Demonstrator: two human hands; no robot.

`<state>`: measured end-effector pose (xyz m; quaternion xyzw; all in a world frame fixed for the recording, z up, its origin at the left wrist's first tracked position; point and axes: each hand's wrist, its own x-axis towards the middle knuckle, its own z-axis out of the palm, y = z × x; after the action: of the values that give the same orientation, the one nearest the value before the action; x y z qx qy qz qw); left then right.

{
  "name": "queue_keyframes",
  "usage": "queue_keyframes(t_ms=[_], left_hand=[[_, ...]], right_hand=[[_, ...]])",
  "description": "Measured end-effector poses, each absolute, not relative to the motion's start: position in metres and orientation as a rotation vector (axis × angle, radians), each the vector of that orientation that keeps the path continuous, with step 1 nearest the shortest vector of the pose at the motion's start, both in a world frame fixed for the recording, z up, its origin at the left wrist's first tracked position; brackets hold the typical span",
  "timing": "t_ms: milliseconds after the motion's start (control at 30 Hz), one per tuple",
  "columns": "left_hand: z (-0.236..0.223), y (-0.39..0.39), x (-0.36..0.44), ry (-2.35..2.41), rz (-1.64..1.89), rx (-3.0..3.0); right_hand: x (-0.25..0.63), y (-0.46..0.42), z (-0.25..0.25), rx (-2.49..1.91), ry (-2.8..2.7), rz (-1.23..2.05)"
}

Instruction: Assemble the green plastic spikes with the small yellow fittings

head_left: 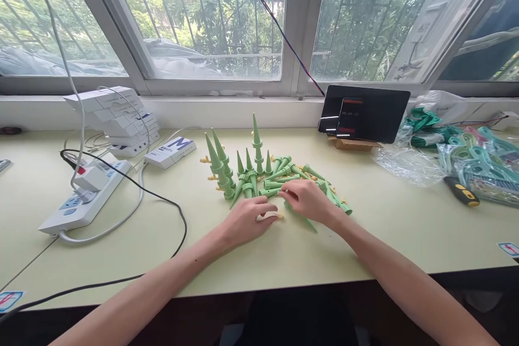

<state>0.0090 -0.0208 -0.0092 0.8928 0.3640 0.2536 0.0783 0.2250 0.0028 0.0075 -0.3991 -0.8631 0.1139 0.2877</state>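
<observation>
Left hand: my left hand (252,220) lay low over the pale yellow-green tabletop (405,232), fingers curved, its thumb tip right by a small yellow plastic piece (281,217); I could not tell whether I had pinched it or only come close.
Right hand: my right hand (307,197) bent down at the near edge of the heap, fingertips gathered; my knuckles hid whether they grasped anything.
Beneath the right palm: a tapered green plastic spike (305,220) lay flat, its point towards me.
Loose heap: the jumbled green plastic tubes and spikes (288,178) sat just beyond that hand, presumably for an easy reach.
Upright group: green plastic spikes (221,173) stood tip-up to the left, some stacked with yellow taps jutting out, probably to hold them apart from the jumble.
Screens: a black phone (349,118) leaned against a black tablet (383,113) on a brown cardboard stand (357,144), likely so its digits faced me.
</observation>
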Motion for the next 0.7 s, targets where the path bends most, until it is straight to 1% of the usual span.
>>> queue_keyframes(t_ms=[300, 700], left_hand=[[-0.0115, -0.0195, 0.008, 1.005, 0.7, 2.785], [-0.0087, -0.0176, 0.0064, 1.198, 0.682, 2.763]], right_hand=[[0.2159, -0.0018, 0.0022, -1.041, -2.307, 0.324], [0.2149, -0.0011, -0.0007, -1.142, -2.249, 0.281]])
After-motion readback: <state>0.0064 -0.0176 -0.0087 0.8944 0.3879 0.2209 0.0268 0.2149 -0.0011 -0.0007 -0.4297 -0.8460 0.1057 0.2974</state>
